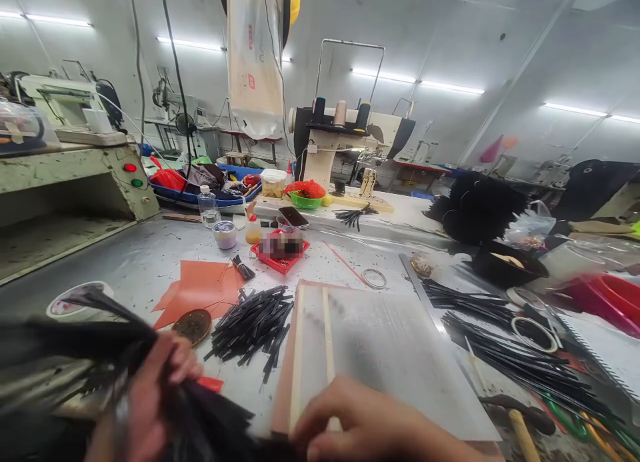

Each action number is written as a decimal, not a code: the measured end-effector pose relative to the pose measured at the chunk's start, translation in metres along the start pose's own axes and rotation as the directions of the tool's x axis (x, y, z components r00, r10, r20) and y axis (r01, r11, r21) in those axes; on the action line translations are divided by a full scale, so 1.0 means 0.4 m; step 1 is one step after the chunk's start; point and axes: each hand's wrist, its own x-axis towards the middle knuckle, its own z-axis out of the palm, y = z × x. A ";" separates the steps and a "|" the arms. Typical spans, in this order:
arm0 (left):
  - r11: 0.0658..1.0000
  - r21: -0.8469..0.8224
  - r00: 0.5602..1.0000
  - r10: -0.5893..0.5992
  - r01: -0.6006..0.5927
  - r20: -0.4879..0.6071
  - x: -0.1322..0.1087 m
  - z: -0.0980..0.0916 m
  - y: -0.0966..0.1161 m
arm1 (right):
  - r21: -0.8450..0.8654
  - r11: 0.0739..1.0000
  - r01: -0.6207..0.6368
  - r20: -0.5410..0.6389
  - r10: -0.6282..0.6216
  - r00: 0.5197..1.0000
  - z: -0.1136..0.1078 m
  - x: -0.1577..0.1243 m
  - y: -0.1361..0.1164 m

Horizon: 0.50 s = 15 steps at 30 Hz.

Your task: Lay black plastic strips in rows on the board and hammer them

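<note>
The left hand [150, 395] is closed tight around a black bundle [60, 355]. The bundle fans out to the left of that hand and runs down under it. The right hand [365, 425] is just beside it, fingers bent, tips at the bundle's end. I cannot tell if it pinches. It lies over a board [400, 342] with 2 strips [327, 329]. Black sticks [253, 325] lie near.
</note>
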 end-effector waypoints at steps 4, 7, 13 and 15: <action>0.997 0.006 0.939 -0.070 0.072 0.338 -0.061 0.130 -0.102 | 0.298 0.953 0.060 -0.374 0.059 0.926 0.049 0.033 -0.028; 0.996 0.094 0.920 -0.043 0.007 0.389 -0.097 0.171 -0.183 | 0.490 0.855 0.172 -0.350 0.012 0.937 0.087 0.069 0.006; 0.989 -0.048 0.944 -0.117 0.138 0.308 -0.128 0.217 -0.207 | 0.348 0.934 -0.082 -0.307 0.196 0.931 0.096 -0.007 0.059; 0.988 -0.061 0.927 -0.111 0.141 0.357 -0.140 0.259 -0.184 | 0.255 0.958 -0.135 -0.345 0.221 0.912 0.074 -0.049 0.066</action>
